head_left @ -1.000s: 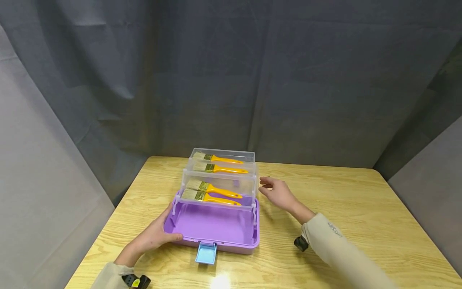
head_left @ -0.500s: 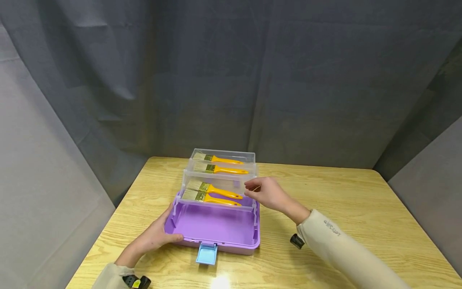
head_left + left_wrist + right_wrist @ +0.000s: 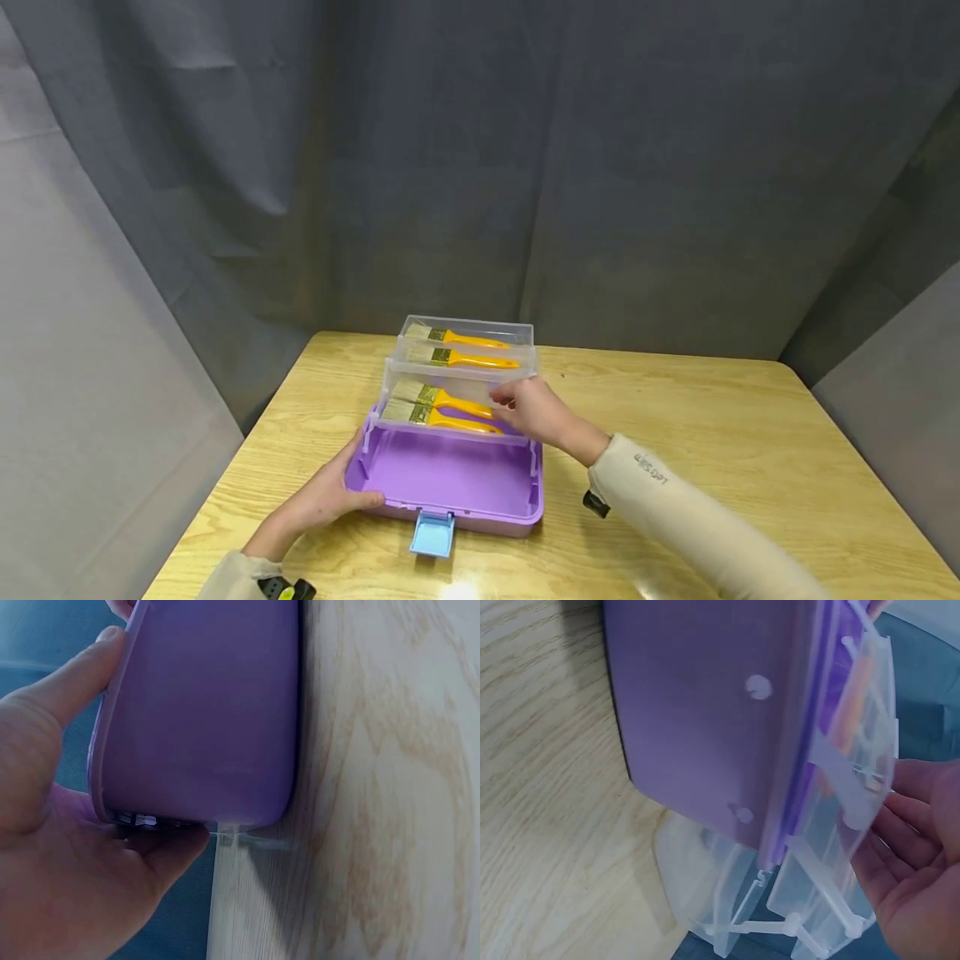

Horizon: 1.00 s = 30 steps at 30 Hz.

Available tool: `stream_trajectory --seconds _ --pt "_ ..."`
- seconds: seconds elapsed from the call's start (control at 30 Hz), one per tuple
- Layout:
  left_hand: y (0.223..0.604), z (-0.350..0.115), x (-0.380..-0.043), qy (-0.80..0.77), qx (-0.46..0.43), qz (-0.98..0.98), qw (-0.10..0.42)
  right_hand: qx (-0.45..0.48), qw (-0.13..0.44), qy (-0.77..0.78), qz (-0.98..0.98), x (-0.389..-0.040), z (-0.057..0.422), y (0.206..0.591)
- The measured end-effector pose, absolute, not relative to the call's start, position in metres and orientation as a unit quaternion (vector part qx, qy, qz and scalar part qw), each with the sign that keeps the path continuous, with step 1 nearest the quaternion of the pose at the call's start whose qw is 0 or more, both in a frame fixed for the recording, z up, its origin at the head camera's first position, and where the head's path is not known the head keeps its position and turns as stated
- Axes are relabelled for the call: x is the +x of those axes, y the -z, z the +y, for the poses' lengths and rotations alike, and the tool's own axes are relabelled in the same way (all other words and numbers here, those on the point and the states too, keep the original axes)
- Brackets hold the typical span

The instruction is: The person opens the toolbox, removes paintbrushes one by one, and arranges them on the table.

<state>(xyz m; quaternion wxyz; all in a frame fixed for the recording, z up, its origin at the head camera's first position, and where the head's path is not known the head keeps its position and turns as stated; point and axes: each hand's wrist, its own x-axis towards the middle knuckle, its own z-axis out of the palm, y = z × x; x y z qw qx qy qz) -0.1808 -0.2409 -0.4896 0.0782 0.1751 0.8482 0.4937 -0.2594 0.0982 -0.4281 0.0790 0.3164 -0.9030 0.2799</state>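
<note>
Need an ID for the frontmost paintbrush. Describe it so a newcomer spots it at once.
On the wooden table, find the open purple box, with clear trays stepped up at its back. The lower tray holds two yellow-handled brushes, bristles to the person's left. Yours is the frontmost paintbrush: no other brush lies as close to the light-blue latch.
</note>
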Motion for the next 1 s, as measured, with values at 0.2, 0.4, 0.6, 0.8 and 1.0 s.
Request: stream_trajectory --seconds 0.2,0.4,0.6,0.8,1.0 --pt "0.490 -0.241 -0.179 -0.495 0.169 0.848 0.085 0.339 0.078 -0.277 -0.896 -0.263 0.096 0.438" --pt "0.489 -0.241 -0.179 -0.500 0.171 0.845 0.086 0.342 0.072 -0.265 -0.899 -0.268 0.093 0.441" --pt "0.488 -0.240 -0.179 -0.500 0.173 0.844 0.087 0.338 0.061 -0.252 -0.905 -0.273 0.092 0.442" --pt "0.488 -0.241 -0.180 -0.506 0.175 0.840 0.089 0.339 0.057 -0.224 -0.912 -0.275 0.089 0.442" --pt "0.488 -0.241 -0.180 -0.503 0.174 0.842 0.090 0.328 0.052 -0.227 -0.916 -0.274 0.088 0.440"
